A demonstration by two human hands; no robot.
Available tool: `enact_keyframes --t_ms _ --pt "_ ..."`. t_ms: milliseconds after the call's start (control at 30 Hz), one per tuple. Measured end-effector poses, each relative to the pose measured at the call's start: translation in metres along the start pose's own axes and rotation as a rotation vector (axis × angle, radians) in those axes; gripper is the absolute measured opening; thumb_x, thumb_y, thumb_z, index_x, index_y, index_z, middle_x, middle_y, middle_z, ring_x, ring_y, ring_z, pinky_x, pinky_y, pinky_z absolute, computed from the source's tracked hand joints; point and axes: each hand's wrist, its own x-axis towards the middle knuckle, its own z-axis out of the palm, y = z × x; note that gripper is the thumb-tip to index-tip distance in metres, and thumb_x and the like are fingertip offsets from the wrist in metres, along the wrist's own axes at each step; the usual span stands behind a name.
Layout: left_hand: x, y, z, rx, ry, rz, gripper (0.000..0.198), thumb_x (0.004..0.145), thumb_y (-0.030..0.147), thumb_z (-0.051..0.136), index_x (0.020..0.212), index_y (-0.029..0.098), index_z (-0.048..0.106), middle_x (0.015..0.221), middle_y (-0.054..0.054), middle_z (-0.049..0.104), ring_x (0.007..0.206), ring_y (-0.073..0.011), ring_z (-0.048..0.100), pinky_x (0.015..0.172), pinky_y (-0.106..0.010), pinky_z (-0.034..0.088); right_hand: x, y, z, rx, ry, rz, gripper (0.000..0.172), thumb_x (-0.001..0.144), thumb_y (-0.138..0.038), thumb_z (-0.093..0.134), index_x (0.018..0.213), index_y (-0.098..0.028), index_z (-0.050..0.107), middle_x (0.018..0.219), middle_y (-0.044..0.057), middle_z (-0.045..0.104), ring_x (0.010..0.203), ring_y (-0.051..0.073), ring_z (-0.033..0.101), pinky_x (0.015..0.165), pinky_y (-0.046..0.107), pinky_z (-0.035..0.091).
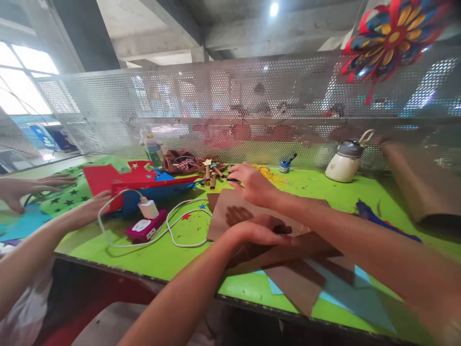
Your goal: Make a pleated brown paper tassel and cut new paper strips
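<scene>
The work in hand looks like handling or folding paper: a large, matte brown paper sheet lies on the lime-green table right in front of the person, under both hands. With that sheet as the clock's centre and twelve pointing away from the body, the left hand rests low over it, fingers bent in, thumb laid along a folded brown strip; whether it pinches the strip or only presses is unclear. The right hand is towards twelve, above the far edge, fingers bent and slightly parted from the thumb; anything between them is too blurred to make out. The next move, I judge, calls for the left hand to steady the paper while the right works freely. At nine, a looped white cable reaches the sheet's edge and could snag, with a purple cube-shaped socket beyond. A red-and-blue card piece sits at ten, near a co-worker's hand; rolled brown paper sticks at eleven; a cream bottle with a grey lid at two; light-blue paper at four, partly covered by brown pieces.
</scene>
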Motion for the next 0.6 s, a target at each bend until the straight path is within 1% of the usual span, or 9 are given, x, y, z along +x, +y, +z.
enact_keyframes --t_ms 67,133,200,267,333,400,433,533,600 --pt "0.000 -0.002 0.000 -0.006 0.005 0.011 0.048 0.078 0.057 0.057 0.102 0.016 0.063 0.093 -0.004 0.065 0.080 -0.0171 0.057 0.069 -0.025 0.042 -0.043 -0.008 -0.031 0.056 0.090 0.015 0.018 0.091 -0.016 0.048 0.092 -0.012 0.065 0.097 0.012 0.067 0.096 0.020 0.059 0.088 0.035 0.047" --pt "-0.001 -0.003 0.001 0.014 0.011 0.028 0.043 0.077 0.051 0.060 0.101 0.016 0.062 0.089 -0.002 0.064 0.076 -0.0151 0.055 0.066 -0.023 0.040 -0.091 -0.021 -0.058 0.043 0.113 0.034 0.016 0.090 -0.013 0.048 0.096 -0.014 0.064 0.092 0.009 0.068 0.087 0.018 0.062 0.080 0.032 0.050" --pt "-0.002 -0.001 0.001 0.058 -0.004 0.028 0.036 0.074 0.047 0.063 0.093 0.016 0.062 0.079 0.001 0.061 0.068 -0.0126 0.052 0.061 -0.022 0.037 -0.135 -0.033 -0.076 -0.034 0.166 -0.023 0.018 0.086 -0.011 0.054 0.101 -0.016 0.063 0.092 0.008 0.069 0.087 0.018 0.063 0.083 0.033 0.051" --pt "-0.002 0.002 -0.001 0.073 -0.033 0.030 0.031 0.074 0.045 0.063 0.083 0.016 0.061 0.068 0.004 0.054 0.061 -0.0100 0.047 0.057 -0.022 0.033 -0.164 -0.043 -0.087 -0.098 0.183 -0.085 0.023 0.083 -0.009 0.057 0.104 -0.015 0.063 0.092 0.008 0.070 0.088 0.019 0.064 0.088 0.035 0.049" --pt "-0.002 0.002 -0.003 0.038 -0.053 0.054 0.030 0.076 0.046 0.061 0.078 0.015 0.058 0.064 0.005 0.049 0.059 -0.0088 0.043 0.055 -0.021 0.031 -0.176 -0.049 -0.093 -0.118 0.193 -0.112 0.021 0.083 -0.009 0.057 0.102 -0.015 0.063 0.089 0.008 0.070 0.085 0.018 0.065 0.088 0.035 0.049" --pt "-0.001 0.001 -0.004 -0.016 -0.057 0.075 0.030 0.078 0.045 0.059 0.078 0.015 0.057 0.065 0.005 0.047 0.060 -0.0089 0.043 0.055 -0.021 0.031 -0.174 -0.057 -0.097 -0.097 0.137 -0.117 0.016 0.086 -0.019 0.057 0.099 -0.015 0.064 0.088 0.009 0.070 0.085 0.019 0.065 0.086 0.035 0.050" --pt "-0.001 0.000 -0.005 -0.036 -0.057 0.075 0.030 0.078 0.045 0.059 0.079 0.014 0.057 0.065 0.005 0.048 0.061 -0.0091 0.044 0.055 -0.021 0.031 -0.171 -0.062 -0.099 -0.077 0.065 -0.119 0.019 0.086 -0.028 0.058 0.099 -0.015 0.065 0.090 0.010 0.070 0.087 0.020 0.064 0.085 0.035 0.050" --pt "0.001 -0.002 -0.005 -0.065 -0.061 0.059 0.031 0.077 0.045 0.060 0.081 0.014 0.059 0.068 0.004 0.051 0.063 -0.0097 0.046 0.057 -0.021 0.032 -0.169 -0.077 -0.104 -0.044 -0.223 -0.131 0.042 0.081 -0.052 0.060 0.107 -0.019 0.065 0.104 0.009 0.070 0.097 0.025 0.062 0.085 0.037 0.050" --pt "0.001 -0.003 -0.005 -0.054 -0.073 0.047 0.032 0.077 0.046 0.061 0.084 0.014 0.060 0.068 0.004 0.053 0.064 -0.0096 0.046 0.058 -0.021 0.032 -0.177 -0.080 -0.104 -0.103 -0.294 -0.098 0.041 0.083 -0.048 0.059 0.114 -0.022 0.062 0.113 0.008 0.068 0.102 0.026 0.060 0.084 0.038 0.049"
